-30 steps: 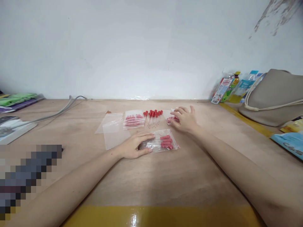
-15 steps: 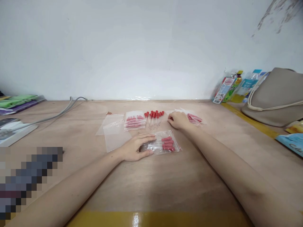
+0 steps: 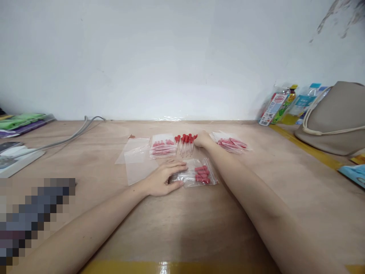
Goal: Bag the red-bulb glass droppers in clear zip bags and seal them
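Observation:
My left hand (image 3: 167, 178) lies with fingers and thumb stretched apart over the left end of a clear zip bag (image 3: 189, 182). Several red-bulbed droppers (image 3: 202, 176) are inside, their bulbs toward the right. Beyond the bag sits a pile of loose droppers (image 3: 186, 142), bulbs toward the wall and thin clear tubes toward me. My right hand (image 3: 203, 139) is at the right edge of this pile, its fingertips by a red bulb; the fingers are blurred and partly hidden, so a grip cannot be made out.
Stacks of filled bags stand left (image 3: 163, 147) and right (image 3: 231, 144) of the pile. Flat clear bags (image 3: 139, 167) lie by my left hand. Bottles (image 3: 303, 104) and a beige bag (image 3: 332, 118) are at right, a cable (image 3: 75, 133) and a white box (image 3: 27, 160) at left.
My right hand has moved left, from near the right-hand stack to the edge of the dropper pile. The left hand stays on the bag. The view has shifted slightly.

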`<state>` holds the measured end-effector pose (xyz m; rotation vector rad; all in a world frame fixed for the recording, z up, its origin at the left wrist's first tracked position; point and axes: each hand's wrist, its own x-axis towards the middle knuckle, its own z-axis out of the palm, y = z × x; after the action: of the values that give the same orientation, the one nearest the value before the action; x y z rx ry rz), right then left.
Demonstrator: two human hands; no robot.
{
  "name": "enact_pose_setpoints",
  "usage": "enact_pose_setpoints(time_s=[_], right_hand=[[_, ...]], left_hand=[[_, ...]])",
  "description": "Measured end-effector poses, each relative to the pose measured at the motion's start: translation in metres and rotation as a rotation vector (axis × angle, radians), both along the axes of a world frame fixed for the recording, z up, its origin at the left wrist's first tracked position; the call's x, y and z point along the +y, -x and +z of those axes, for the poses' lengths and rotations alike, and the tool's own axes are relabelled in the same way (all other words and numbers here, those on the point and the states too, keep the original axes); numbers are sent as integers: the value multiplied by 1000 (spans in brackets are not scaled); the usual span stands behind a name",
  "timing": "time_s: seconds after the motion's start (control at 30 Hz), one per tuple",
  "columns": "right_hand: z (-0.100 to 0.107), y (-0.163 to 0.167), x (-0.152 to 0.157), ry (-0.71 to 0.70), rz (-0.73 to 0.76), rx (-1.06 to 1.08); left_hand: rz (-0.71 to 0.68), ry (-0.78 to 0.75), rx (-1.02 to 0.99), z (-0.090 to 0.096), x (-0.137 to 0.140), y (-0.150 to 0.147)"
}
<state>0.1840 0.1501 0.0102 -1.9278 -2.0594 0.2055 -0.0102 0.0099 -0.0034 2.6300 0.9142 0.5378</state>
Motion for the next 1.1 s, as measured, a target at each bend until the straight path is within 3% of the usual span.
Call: enact_pose_setpoints(time_s=[0.13, 0.27, 0.33, 0.5, 0.77, 0.9, 1.1], right_hand=[[12, -5, -13, 72, -44, 91], [13, -34, -43, -53, -23, 244], [6, -52, -62, -195, 41, 537], [-20, -75, -101, -243, -20, 1034], [-34, -60, -117, -83, -113, 1404], [-35, -64, -121, 27, -99, 1439], [-30, -71, -125, 149, 68, 1204]], left_hand=[[28, 0, 13, -1, 2, 1], [35, 13, 0, -1, 2, 2], [43, 26, 5, -1, 2, 1], [59, -1, 5, -4, 3, 1], [51, -65, 6, -5, 2, 2], [55, -58, 6, -4, 1, 2], [73, -26, 22, -4, 1, 1]])
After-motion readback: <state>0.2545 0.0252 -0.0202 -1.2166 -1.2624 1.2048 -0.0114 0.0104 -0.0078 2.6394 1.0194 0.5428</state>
